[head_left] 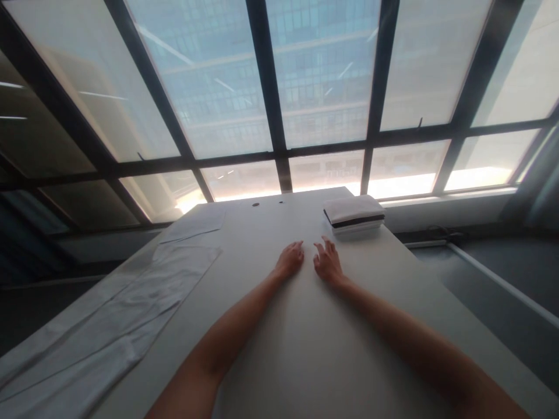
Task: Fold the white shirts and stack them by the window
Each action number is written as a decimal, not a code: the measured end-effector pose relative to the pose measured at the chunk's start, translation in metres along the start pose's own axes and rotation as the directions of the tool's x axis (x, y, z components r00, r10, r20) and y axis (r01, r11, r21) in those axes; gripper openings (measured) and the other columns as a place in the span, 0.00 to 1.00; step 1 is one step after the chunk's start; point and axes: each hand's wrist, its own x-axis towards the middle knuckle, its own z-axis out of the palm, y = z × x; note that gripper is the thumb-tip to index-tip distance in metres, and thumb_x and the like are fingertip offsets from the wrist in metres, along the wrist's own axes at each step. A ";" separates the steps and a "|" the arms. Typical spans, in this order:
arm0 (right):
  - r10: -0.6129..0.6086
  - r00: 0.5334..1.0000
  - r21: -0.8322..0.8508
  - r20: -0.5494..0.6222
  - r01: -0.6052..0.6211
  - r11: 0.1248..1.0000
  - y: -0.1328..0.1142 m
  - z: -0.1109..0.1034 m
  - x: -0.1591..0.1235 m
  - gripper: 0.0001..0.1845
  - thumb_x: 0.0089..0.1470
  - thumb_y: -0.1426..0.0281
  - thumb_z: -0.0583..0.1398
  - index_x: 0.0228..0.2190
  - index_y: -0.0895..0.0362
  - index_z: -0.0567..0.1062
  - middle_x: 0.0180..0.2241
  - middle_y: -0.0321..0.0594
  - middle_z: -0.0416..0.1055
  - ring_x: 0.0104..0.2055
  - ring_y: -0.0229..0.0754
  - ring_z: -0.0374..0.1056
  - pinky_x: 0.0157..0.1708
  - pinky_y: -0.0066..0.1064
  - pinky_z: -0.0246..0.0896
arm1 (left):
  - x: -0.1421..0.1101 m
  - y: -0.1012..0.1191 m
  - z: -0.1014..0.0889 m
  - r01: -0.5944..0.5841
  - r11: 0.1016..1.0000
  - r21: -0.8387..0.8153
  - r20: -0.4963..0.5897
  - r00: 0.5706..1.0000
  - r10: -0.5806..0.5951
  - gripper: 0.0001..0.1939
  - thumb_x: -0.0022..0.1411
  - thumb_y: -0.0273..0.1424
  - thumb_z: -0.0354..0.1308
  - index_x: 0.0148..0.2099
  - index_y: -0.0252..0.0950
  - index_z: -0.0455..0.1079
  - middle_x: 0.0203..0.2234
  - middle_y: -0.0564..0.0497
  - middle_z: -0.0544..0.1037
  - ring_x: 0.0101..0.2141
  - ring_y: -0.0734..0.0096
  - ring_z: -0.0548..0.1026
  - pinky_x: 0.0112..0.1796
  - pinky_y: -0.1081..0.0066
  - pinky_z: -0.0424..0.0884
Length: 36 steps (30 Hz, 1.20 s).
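Observation:
Both my arms reach forward over the white table (279, 343). My left hand (290, 258) is near its middle, fingers partly bent and apart, with nothing in it. A small gap to the right of it is my right hand (327, 262), fingers spread and curved, also holding nothing. Just beyond my right hand lies a folded stack of cloth (354, 210), pale with a dark band along its front. Along the left side of the table, white cloth (131, 314) is spread out flat with some wrinkles, away from my left hand.
Two small dark spots, one a round disc (255, 204), show near the table's far edge. Tall windows with dark frames (279, 155) stand behind it. On the right, a pale bar (502, 282) runs above the dark floor. Curtains hang at both sides.

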 end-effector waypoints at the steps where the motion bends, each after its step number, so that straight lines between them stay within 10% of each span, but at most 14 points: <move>1: 0.044 0.996 -0.043 0.075 -0.041 0.998 -0.010 0.006 -0.005 0.25 0.62 0.71 0.52 0.59 0.62 0.70 0.68 0.56 0.52 0.68 0.54 0.50 0.64 0.44 0.45 | -0.010 -0.001 -0.003 -0.037 0.997 0.066 0.024 0.999 0.036 0.25 0.68 0.28 0.51 0.65 0.32 0.65 0.61 0.41 0.71 0.61 0.61 0.67 0.62 0.66 0.58; 12: 0.121 0.949 -0.210 0.292 -0.060 0.976 -0.073 0.025 -0.026 0.29 0.68 0.65 0.45 0.64 0.62 0.63 0.68 0.61 0.53 0.70 0.59 0.46 0.65 0.51 0.36 | -0.090 -0.001 -0.023 -0.132 0.986 0.106 0.071 0.990 0.125 0.22 0.71 0.29 0.45 0.63 0.35 0.69 0.62 0.45 0.71 0.62 0.65 0.66 0.64 0.65 0.56; 36: 0.146 0.952 -0.155 0.270 -0.107 0.982 -0.082 0.018 -0.038 0.25 0.68 0.68 0.45 0.61 0.57 0.67 0.68 0.50 0.56 0.70 0.52 0.47 0.66 0.49 0.38 | -0.084 -0.013 -0.039 -0.126 0.981 -0.151 0.049 0.990 0.135 0.08 0.63 0.29 0.55 0.43 0.38 0.74 0.49 0.46 0.78 0.51 0.61 0.75 0.57 0.63 0.67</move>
